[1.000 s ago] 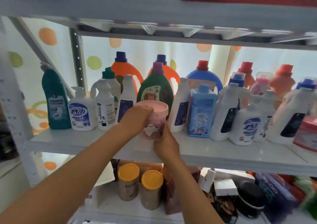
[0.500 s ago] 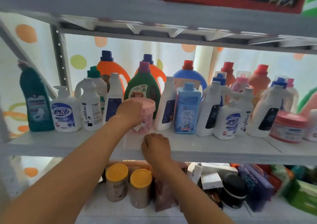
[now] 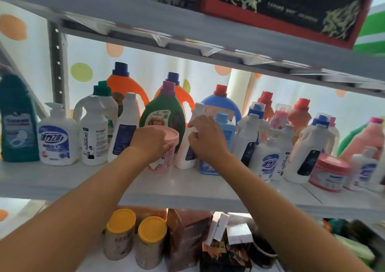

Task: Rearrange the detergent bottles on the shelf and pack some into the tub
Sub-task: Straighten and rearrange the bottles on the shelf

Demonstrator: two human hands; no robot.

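- Since half a second ago, the right hand [image 3: 205, 138] has been lifted from the front edge of the shelf [image 3: 187, 188] and brought up to the slim white bottle [image 3: 188, 147] standing just right of the pink tub [image 3: 164, 149].
- That white bottle is now gripped by the right hand, with the fingers curled round its upper body below the neck; the bottle stands upright on the shelf.
- The pink tub is held as before by the left hand [image 3: 151, 144], whose fingers are curled over the rim and near side of the lid; the tub rests on the shelf board, in front of the green bottle [image 3: 164, 109] with the purple cap.
- A light-blue rectangular bottle [image 3: 226, 130] is seen just behind the right hand, partly hidden by it.
- Left of the tub, another slim white bottle with a dark label [image 3: 125, 126], a white "Oil enemy" bottle [image 3: 93, 134], a white pump bottle [image 3: 57, 136] and a teal toilet-cleaner bottle [image 3: 17, 122] are lined up along the shelf.
- Two orange jugs [image 3: 125, 86] and a blue jug with a red cap [image 3: 221, 103] are placed in the back row.
- To the right, white bottles are crowded together, with a red-lidded tub [image 3: 329, 173] near the front edge.
- On the lower shelf, two yellow-lidded jars [image 3: 136, 238] are set side by side.
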